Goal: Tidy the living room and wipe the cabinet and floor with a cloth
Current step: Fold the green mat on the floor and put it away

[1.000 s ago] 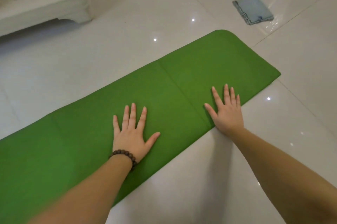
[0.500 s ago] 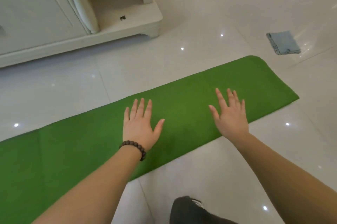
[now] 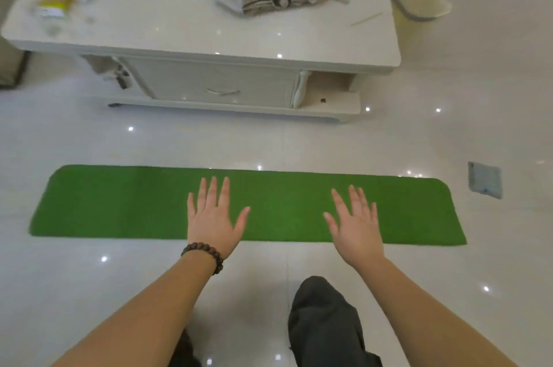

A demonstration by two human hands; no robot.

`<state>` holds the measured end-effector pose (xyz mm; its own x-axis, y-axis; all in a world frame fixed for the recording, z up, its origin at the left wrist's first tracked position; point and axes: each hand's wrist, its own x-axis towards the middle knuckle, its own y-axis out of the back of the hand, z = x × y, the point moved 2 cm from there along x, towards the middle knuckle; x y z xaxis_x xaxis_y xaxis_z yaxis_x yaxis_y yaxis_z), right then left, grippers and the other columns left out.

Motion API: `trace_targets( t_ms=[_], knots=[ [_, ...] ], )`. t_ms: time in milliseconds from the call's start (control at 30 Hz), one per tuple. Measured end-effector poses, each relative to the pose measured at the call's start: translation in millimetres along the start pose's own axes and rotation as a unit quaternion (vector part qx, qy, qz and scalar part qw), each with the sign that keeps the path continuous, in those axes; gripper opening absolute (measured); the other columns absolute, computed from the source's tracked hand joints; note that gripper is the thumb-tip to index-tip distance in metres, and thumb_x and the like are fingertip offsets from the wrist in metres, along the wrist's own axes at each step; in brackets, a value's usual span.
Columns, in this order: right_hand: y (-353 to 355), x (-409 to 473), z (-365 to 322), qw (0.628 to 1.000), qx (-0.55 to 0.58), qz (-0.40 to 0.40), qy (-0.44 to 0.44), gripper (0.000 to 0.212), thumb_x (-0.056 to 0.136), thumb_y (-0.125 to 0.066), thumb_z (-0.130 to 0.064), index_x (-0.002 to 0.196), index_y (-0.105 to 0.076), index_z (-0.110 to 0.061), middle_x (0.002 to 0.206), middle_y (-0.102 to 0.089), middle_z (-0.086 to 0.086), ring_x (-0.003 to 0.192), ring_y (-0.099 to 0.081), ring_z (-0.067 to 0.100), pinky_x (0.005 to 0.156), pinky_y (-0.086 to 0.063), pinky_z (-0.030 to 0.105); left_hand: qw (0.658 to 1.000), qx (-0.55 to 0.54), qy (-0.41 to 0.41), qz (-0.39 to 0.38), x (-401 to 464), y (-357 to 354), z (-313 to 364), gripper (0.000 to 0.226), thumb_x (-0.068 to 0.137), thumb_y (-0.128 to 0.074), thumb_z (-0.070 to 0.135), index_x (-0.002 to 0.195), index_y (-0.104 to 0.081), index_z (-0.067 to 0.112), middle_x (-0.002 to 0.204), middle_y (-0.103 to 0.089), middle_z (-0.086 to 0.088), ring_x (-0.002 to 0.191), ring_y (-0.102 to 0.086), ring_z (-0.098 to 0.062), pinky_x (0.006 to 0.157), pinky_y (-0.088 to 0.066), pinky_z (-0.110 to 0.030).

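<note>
Both the left hand (image 3: 213, 220) and right hand (image 3: 356, 224) are spread flat over the green mat (image 3: 119, 202); pushing unevenly could skew it on the glossy floor (image 3: 89, 292).

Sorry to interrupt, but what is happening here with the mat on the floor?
A person holds both open hands, left hand and right hand, spread over a long green folded mat on the glossy white tiled floor; contact is unclear. A small blue-grey cloth lies unused to its right, before the white low cabinet.
</note>
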<state>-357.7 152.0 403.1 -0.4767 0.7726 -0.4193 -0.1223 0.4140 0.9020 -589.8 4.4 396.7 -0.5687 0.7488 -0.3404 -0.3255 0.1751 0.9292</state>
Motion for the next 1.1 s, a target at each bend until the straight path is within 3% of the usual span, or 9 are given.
trace_targets(
  t_ms=[200,400,533,633,800,1100],
  knots=[
    [70,-57,-139,0.993,-0.014,-0.008,0.116,0.059,0.099,-0.02,-0.051,0.152,-0.01,-0.027,0.16,0.003,0.01,0.147,0.009,0.024,0.118,0.003,0.046,0.989,-0.048,0.134,0.044,-100,97,-124,0.086,0.084,-0.006,0.069,0.154,-0.008,0.019,0.161,-0.01,-0.007,0.149,0.002,-0.023,0.12,-0.001,-0.048],
    [65,-100,-301,0.981,-0.023,-0.011,0.194,0.059,0.099,-0.02,-0.05,0.153,-0.012,-0.026,0.16,0.004,0.01,0.147,0.01,0.024,0.119,0.001,0.046,0.965,-0.089,0.235,0.071,-175,143,-263,0.075,0.094,-0.024,0.059,0.155,-0.002,0.02,0.162,-0.004,-0.007,0.149,0.006,-0.024,0.12,0.0,-0.049],
    [57,-130,-407,0.976,-0.015,-0.003,0.217,0.06,0.099,-0.022,-0.051,0.152,-0.014,-0.024,0.16,0.002,0.011,0.147,0.009,0.025,0.119,-0.001,0.046,0.955,-0.086,0.27,0.087,-218,168,-354,0.08,0.088,-0.01,0.064,0.154,-0.002,0.02,0.162,-0.003,-0.006,0.149,0.005,-0.023,0.12,0.0,-0.047],
    [55,-146,-467,0.972,-0.014,0.005,0.235,0.06,0.099,-0.024,-0.05,0.152,-0.014,-0.024,0.16,0.001,0.011,0.147,0.007,0.025,0.119,-0.001,0.046,0.951,-0.091,0.281,0.089,-240,180,-405,0.089,0.077,0.002,0.066,0.154,-0.002,0.022,0.162,-0.002,-0.004,0.149,0.007,-0.022,0.119,0.002,-0.046],
    [58,-154,-543,0.966,-0.018,0.022,0.257,0.06,0.099,-0.028,-0.049,0.152,-0.018,-0.023,0.16,-0.001,0.013,0.148,0.003,0.027,0.119,-0.001,0.046,0.945,-0.104,0.296,0.09,-247,195,-477,0.09,0.075,0.002,0.065,0.155,-0.003,0.022,0.162,-0.003,-0.004,0.149,0.008,-0.021,0.12,0.004,-0.045],
    [49,-96,-613,0.979,-0.021,0.02,0.2,0.058,0.099,-0.032,-0.046,0.152,-0.019,-0.024,0.16,-0.002,0.012,0.148,0.004,0.026,0.118,-0.001,0.046,0.968,-0.077,0.229,0.072,-155,223,-554,0.089,0.076,0.004,0.065,0.154,0.0,0.023,0.162,0.003,-0.004,0.148,0.011,-0.022,0.12,0.003,-0.046]
  ],
)
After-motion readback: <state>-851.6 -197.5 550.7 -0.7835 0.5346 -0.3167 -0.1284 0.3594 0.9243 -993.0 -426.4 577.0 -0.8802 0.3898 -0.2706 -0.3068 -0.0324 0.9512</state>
